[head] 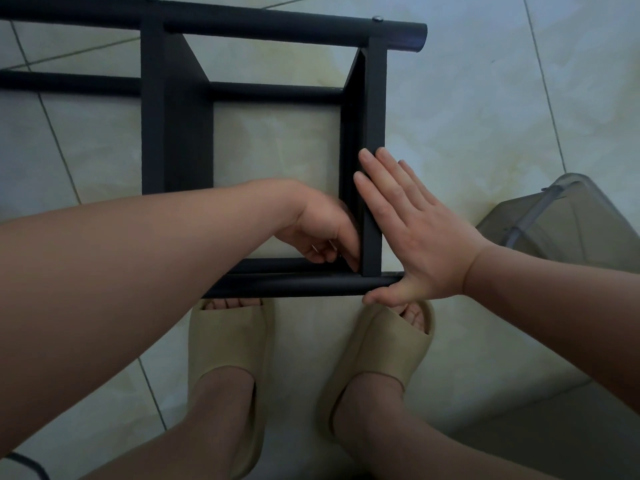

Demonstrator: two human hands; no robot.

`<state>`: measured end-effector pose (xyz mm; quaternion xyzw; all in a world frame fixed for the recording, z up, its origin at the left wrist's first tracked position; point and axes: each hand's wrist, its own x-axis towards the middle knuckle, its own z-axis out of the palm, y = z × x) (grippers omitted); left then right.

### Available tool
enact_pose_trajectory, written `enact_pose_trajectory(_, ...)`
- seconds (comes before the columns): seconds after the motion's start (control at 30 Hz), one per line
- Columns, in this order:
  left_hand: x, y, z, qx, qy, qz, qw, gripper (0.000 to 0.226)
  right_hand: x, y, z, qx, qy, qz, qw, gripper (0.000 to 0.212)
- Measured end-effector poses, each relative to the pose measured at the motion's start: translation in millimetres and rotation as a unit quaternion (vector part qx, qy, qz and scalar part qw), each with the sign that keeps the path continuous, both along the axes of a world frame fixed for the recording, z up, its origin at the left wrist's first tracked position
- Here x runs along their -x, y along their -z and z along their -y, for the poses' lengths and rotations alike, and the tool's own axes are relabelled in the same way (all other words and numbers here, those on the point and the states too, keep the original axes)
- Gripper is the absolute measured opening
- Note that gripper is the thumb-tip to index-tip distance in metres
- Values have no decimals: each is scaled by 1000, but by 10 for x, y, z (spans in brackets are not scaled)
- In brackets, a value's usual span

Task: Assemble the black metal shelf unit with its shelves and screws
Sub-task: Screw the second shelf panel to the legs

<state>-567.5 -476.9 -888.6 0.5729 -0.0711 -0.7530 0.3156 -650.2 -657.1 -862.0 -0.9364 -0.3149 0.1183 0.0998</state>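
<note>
Pressing the shelf (376,98) edge, right hand (415,233) flat, left hand (323,233) curled inside.

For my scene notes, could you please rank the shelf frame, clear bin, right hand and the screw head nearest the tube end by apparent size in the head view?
1. shelf frame
2. right hand and clear bin: look about alike; the hand is nearer, the bin cropped, so unranked
3. screw head

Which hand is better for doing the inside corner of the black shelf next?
Left, probably. The left hand has its fingers curled inside the corner where the end panel meets the near tube. The right hand lies flat on the panel's outside, steadying it.
</note>
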Motion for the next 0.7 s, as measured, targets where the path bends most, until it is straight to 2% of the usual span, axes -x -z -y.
enact_pose_trajectory(0.13,-4,-20,-2,4,1,-1,1000,16,-3,-12,-4,0,0,-2,1000,130)
enact_pose_trajectory(0.4,-11,-19,-5,-6,-8,-2,1000,7,-4,-4,-9,-3,0,4,1000,129)
enact_pose_trajectory(0.7,-16,-18,16,6,-6,-8,1000,14,-4,5,-4,-5,-1,4,1000,130)
